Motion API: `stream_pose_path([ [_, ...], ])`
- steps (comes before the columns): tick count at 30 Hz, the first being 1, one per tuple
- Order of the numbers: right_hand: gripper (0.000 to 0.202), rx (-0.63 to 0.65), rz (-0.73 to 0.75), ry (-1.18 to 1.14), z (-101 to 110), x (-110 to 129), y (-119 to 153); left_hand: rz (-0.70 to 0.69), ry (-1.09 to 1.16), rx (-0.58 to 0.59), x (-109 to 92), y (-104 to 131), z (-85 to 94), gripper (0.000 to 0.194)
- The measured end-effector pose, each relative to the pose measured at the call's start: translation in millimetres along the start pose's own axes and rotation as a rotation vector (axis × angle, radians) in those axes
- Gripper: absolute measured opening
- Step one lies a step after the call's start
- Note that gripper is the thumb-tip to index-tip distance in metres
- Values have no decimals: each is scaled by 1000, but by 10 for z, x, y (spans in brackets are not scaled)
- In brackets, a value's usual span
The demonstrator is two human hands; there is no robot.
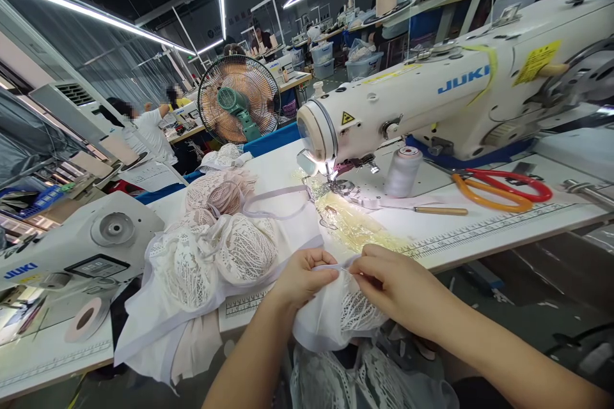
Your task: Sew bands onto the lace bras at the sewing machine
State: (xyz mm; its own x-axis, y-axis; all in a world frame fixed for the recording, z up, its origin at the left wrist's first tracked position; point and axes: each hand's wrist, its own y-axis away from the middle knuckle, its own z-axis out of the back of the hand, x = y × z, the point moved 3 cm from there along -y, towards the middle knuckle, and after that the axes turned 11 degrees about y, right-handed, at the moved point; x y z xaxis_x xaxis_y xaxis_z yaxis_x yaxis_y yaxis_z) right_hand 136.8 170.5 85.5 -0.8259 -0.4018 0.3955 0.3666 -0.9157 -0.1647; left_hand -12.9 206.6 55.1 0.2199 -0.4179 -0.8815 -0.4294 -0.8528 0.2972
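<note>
A white lace bra (pixel 330 316) hangs at the front edge of the sewing table, its lavender-edged band pinched between both hands. My left hand (pixel 304 275) grips the band on the left, thumb on top. Close beside it, my right hand (pixel 391 287) has thumb and fingers closed on the same edge. A strip of the band runs up toward the needle area of a white sewing machine (pixel 407 96). Left of my hands lies another white lace bra (pixel 192 268), draped over the table edge. More lace pieces (pixel 330 377) sit below, on my lap.
Orange and red scissors (pixel 503 188), a wooden-handled awl (pixel 441 210) and a thread cone (pixel 403 171) lie on the right of the table. Beige lace pieces (pixel 225 188) are piled at left. A second machine (pixel 110 236) stands left; a fan (pixel 240 102) and co-workers are behind.
</note>
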Motion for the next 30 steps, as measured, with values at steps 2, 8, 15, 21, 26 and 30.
stream_pose_path([
  [2,23,20,2,62,42,23,-28,-3,-8,1,-6,4,-4,30],
  [8,23,12,15,117,123,42,-53,3,-16,-1,-5,9,2,31],
  [15,22,-4,39,101,80,37,-40,-10,-3,9,-4,2,0,29],
  [21,23,27,32,107,80,22,-45,-8,0,2,1,2,5,29],
  [26,23,25,28,99,90,18,-36,1,3,-1,0,2,5,30],
  [30,23,35,26,97,89,26,-36,0,2,0,-7,4,-5,30],
])
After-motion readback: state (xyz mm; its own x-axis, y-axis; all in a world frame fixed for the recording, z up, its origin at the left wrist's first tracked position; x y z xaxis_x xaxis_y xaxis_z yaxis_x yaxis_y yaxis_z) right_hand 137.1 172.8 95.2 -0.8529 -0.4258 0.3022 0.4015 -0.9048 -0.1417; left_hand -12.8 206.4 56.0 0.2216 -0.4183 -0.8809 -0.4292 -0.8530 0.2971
